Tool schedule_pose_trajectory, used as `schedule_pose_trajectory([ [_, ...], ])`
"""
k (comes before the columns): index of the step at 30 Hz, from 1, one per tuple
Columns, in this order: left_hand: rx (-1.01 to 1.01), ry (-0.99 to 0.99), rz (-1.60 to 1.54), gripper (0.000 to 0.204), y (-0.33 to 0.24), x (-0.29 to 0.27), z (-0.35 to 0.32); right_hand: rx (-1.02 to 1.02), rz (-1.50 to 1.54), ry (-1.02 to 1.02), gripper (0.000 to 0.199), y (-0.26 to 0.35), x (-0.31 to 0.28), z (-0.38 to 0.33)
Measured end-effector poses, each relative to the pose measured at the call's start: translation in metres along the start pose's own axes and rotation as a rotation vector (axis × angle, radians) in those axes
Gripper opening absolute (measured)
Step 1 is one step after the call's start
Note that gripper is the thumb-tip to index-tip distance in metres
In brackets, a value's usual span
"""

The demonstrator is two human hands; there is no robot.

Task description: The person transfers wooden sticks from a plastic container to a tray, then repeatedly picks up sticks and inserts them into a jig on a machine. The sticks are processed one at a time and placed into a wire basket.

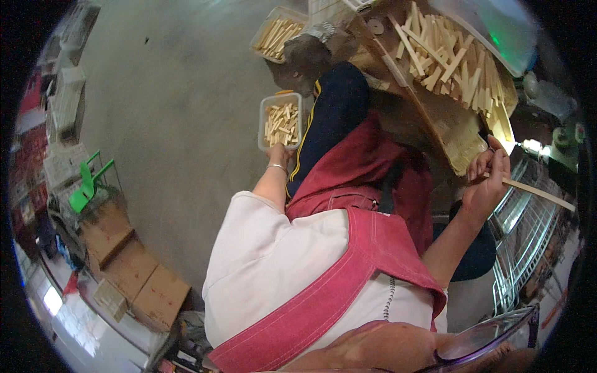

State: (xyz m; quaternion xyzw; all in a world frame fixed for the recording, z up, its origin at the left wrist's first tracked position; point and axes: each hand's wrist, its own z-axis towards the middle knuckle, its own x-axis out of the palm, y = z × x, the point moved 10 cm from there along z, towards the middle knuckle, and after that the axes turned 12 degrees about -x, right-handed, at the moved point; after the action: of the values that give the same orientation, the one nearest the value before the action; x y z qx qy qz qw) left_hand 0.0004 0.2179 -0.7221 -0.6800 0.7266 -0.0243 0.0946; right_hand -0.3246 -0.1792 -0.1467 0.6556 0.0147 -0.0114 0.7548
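Observation:
My right hand (487,181) is closed around a thin, pale wooden strip (540,193), whose long end sticks out to the right. The hand is beside the near corner of a large cardboard box (459,144) that carries a heap of wooden sticks (449,56). On the left, my left hand (281,155) is at the near rim of a clear plastic tub (300,118), its fingers partly hidden and seemingly gripping it. Short pieces of wood (283,122) fill the tub, beside my dark trouser leg.
Another plastic tub (254,45) with longer sticks stands farther off. A bright lamp (533,148) and a wire rack (528,230) are at right. Along the left are flattened cardboard (134,267), a green plastic item (84,189) and stacked goods. Grey floor (180,112) lies between.

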Motion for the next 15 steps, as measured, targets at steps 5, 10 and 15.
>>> schedule_pose_trajectory([
  [5, -0.360, 0.511, -0.127, 0.037, 0.049, 0.039, 0.047, 0.060, -0.048, -0.033, 0.031, -0.007, -0.010, -0.005],
  [10, 0.059, 0.339, 0.531, 0.026, 0.007, 0.030, 0.020, 0.041, -0.043, 0.146, 0.029, 0.019, -0.005, 0.005],
  [15, 0.375, -0.015, 0.018, 0.035, -0.131, 0.048, -0.021, 0.069, -0.282, 0.491, 0.027, 0.064, -0.006, 0.038],
])
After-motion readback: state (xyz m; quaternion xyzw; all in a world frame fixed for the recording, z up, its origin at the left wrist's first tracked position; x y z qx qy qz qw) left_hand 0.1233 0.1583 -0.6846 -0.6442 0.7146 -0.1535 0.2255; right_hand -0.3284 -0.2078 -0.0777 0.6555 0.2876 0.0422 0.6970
